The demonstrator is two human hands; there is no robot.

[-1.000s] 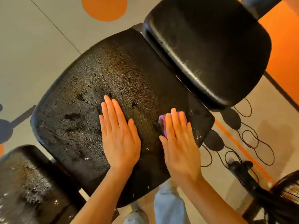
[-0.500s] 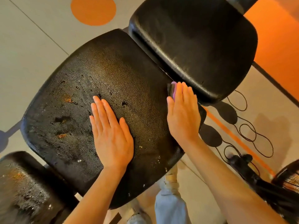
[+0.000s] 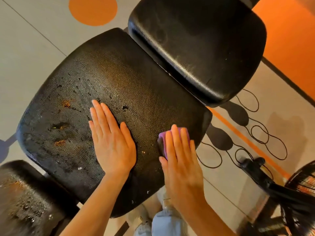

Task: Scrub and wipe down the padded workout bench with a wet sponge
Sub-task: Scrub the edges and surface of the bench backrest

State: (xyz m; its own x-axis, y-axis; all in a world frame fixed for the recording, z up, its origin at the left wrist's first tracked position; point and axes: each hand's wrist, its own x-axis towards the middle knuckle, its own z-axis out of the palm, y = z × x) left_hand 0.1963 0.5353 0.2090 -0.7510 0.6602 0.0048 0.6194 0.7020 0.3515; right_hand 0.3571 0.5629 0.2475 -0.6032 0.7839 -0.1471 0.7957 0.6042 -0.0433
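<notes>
The black padded bench seat (image 3: 119,86) fills the middle of the view, wet and worn, with orange scuffs on its left part. My left hand (image 3: 112,142) lies flat on the seat with straight fingers. My right hand (image 3: 180,159) presses flat on a purple sponge (image 3: 162,142) near the seat's right edge; only the sponge's left side and top show past the fingers. A second black pad (image 3: 204,48) rises behind the seat. A third wet pad (image 3: 25,198) sits at the lower left.
Grey floor with an orange circle (image 3: 92,9) lies behind. Black cords and flat black paddles (image 3: 238,114) are on the floor at right, by an orange line. A black frame part (image 3: 255,169) and a fan grille (image 3: 303,181) stand at lower right. My legs show below.
My right hand slid the sponge from the gap by the back pad toward me to the seat's right edge. My left hand stayed pressed on the seat.
</notes>
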